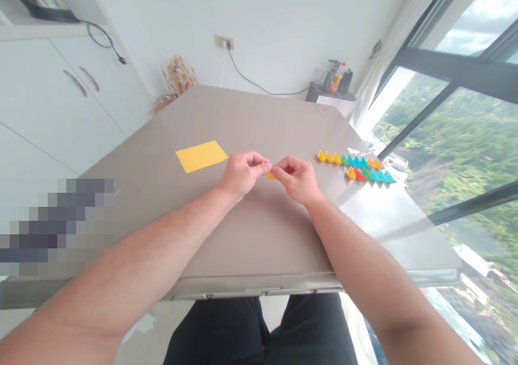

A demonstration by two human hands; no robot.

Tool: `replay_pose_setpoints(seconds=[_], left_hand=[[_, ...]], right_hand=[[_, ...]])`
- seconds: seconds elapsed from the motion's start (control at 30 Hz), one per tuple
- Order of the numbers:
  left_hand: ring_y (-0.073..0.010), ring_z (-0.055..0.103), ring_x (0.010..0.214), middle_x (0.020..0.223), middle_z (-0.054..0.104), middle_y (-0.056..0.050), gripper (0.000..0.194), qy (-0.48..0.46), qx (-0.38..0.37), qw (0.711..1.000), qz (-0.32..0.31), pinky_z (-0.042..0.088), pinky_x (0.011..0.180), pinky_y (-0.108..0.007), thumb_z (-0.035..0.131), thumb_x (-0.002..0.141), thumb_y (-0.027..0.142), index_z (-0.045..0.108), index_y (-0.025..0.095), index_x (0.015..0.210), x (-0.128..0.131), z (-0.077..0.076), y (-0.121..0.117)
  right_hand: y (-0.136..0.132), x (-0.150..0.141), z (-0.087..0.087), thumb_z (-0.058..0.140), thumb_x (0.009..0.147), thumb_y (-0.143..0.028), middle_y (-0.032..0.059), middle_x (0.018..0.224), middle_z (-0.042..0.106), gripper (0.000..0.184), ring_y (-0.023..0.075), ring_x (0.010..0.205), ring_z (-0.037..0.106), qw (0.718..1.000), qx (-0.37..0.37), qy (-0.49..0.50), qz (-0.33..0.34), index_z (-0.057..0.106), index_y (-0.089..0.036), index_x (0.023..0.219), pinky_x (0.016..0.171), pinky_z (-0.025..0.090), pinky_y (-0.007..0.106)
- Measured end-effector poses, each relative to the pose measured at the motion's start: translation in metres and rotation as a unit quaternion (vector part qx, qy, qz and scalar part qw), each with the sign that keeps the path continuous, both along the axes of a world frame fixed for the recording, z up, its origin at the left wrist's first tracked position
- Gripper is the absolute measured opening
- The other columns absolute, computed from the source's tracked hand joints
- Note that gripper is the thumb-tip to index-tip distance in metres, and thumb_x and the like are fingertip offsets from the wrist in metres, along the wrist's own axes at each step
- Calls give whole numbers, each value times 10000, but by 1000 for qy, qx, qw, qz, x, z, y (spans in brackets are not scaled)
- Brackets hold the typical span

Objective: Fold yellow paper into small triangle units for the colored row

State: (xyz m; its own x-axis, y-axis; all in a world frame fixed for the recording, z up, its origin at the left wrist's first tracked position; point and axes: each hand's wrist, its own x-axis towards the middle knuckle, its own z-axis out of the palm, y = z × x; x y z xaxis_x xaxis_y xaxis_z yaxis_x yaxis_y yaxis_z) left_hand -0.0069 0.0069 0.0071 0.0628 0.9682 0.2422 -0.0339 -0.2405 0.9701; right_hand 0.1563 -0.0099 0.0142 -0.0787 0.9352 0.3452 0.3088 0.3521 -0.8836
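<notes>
A small piece of folded yellow paper (271, 176) is pinched between my two hands, mostly covered by the fingers. My left hand (244, 173) grips it from the left with thumb and forefinger. From the right, my right hand (297, 178) pinches it too, and the fingertips of both hands nearly meet. Flat on the table just left of my left hand lies yellow paper (201, 156). Two rows of small folded paper boats (356, 161) in yellow, orange, green, blue and red stand to the right of my right hand.
The grey table (251, 122) reaches toward a white wall with an outlet (224, 42) and a black cord. A low cabinet (329, 99) with bottles stands behind the table. Dried leaves (178, 79) are at the far left corner, windows (465, 122) on the right.
</notes>
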Motion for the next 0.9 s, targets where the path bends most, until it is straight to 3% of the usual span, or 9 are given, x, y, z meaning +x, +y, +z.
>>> replay_pose_setpoints(seconds=[0.5,0.77,0.9], left_hand=[[-162,647,741,786,731,-38,182,2,-5,999,-40,535,745,-328,791,729,343,763,180,806,-3,0,0],[-148,629,693,694,689,-15,157,-8,8,999,30,506,714,-307,774,731,299,678,176,711,-5,-2,6],[-146,628,704,760,709,-23,141,-3,2,1000,-6,512,712,-308,761,747,302,700,180,783,-5,1,5]], right_hand=[[0,1,0,683,786,-356,-10,616,639,201,121,566,498,999,-6,-17,-30,683,-201,658,538,386,268],[5,4,-6,737,772,-449,16,662,698,257,144,599,562,999,-28,-22,-28,743,-196,724,572,428,280],[4,5,-4,715,791,-445,14,635,687,266,144,578,549,998,-25,-24,-49,727,-202,684,560,417,284]])
